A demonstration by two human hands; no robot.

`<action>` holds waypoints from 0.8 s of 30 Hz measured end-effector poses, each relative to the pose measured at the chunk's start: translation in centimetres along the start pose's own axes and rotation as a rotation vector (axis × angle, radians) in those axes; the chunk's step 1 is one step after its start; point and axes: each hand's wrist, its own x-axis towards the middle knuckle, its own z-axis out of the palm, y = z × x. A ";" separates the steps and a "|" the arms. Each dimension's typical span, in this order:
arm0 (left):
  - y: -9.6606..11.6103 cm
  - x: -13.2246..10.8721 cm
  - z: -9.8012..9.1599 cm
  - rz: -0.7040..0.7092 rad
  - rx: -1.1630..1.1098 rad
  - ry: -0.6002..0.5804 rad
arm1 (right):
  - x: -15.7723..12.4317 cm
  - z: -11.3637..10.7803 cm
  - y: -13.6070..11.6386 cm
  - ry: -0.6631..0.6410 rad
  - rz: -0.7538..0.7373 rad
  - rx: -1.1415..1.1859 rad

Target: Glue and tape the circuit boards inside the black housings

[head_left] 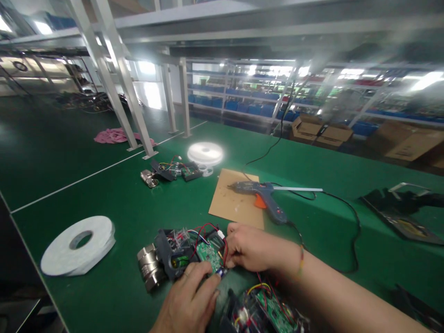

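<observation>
**Two hands on a valve assembly at the green bench**

Both hands were down on a small electronic valve assembly (180, 259) that lay on the green table (138, 208), close to the near edge. It had a metal fitting (151, 268) at its left end, a dark housing, and a green circuit board (209, 255) with red, black and yellow wires looping over it. The right hand (256, 247) rested against the right side of the board, its fingers curled narrowly in among the wires; whether it actually pinched one I could not tell. The left hand (189, 303) came in from below, fingers half-closed, fingertips touching the lower edge of the board near a small blue part, holding nothing free of the assembly.

A second assembly (267, 312) of the same kind lay just beside the wrists, toward the person. Beyond the hands, a blue hot glue gun (263, 196) with an orange trigger lay partly on a sheet of cardboard (232, 203), its black cord trailing off to the right. A third assembly (173, 171) sat farther back, next to a white tape roll (205, 153). Another, larger white tape roll (78, 245) lay flat well to the left. A pink cloth (113, 135) was far back on the left, and cardboard boxes (321, 132) stood in front of the shelving behind.
</observation>
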 end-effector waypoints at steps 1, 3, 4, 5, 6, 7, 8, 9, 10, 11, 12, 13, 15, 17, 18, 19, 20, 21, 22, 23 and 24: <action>0.0 0.0 0.0 0.003 -0.002 0.000 | 0.2 -0.2 -0.1 -0.021 -0.001 -0.027; 0.0 0.0 0.1 0.012 0.003 0.002 | 0.6 -0.6 -0.4 -0.063 0.001 -0.076; 0.0 0.1 0.2 0.016 0.011 0.003 | 0.8 -0.8 -0.5 -0.082 0.003 -0.097; 0.0 0.1 0.2 0.020 0.021 0.004 | 1.0 -0.9 -0.6 -0.099 0.005 -0.117; -0.1 0.2 0.2 0.025 0.030 0.008 | 1.1 -1.0 -0.8 -0.115 0.005 -0.139; -0.1 0.3 0.2 0.030 0.035 0.011 | 1.2 -1.2 -1.0 -0.124 0.003 -0.164; -0.1 0.3 0.1 0.037 0.037 0.015 | 1.1 -1.3 -1.2 -0.129 -0.002 -0.189; -0.2 0.4 0.1 0.043 0.035 0.017 | 1.1 -1.4 -1.4 -0.127 -0.007 -0.217; -0.2 0.4 0.1 0.049 0.031 0.016 | 1.0 -1.5 -1.7 -0.118 -0.011 -0.246; -0.2 0.5 0.1 0.052 0.026 0.012 | 0.9 -1.6 -1.9 -0.105 -0.012 -0.275; -0.2 0.5 0.0 0.051 0.021 0.006 | 0.8 -1.7 -2.1 -0.089 -0.009 -0.302; -0.1 0.5 0.0 0.051 0.016 -0.002 | 0.7 -1.8 -2.2 -0.072 -0.002 -0.329; -0.1 0.5 -0.1 0.056 0.011 -0.005 | 0.6 -1.8 -2.1 -0.048 0.011 -0.376; -0.1 0.4 -0.1 0.061 0.013 -0.005 | 0.6 -1.6 -1.9 -0.034 0.012 -0.408; -0.2 0.3 -0.1 0.063 0.014 -0.004 | 0.7 -1.5 -1.7 -0.027 0.009 -0.419; -0.2 0.2 -0.2 0.064 0.016 -0.006 | 0.7 -1.4 -1.6 -0.020 0.005 -0.426; -0.3 0.2 -0.2 0.064 0.018 -0.008 | 0.7 -1.4 -1.5 -0.014 0.003 -0.429; -0.3 0.2 -0.1 0.066 0.020 -0.013 | 0.7 -1.3 -1.4 -0.008 0.002 -0.430; -0.4 0.1 -0.1 0.069 0.023 -0.016 | 0.6 -1.3 -1.4 -0.006 0.003 -0.429; -0.4 0.1 0.0 0.076 0.027 -0.016 | 0.5 -1.3 -1.4 -0.005 0.007 -0.426; -0.4 0.2 0.0 0.080 0.033 -0.012 | 0.4 -1.3 -1.4 -0.006 0.013 -0.421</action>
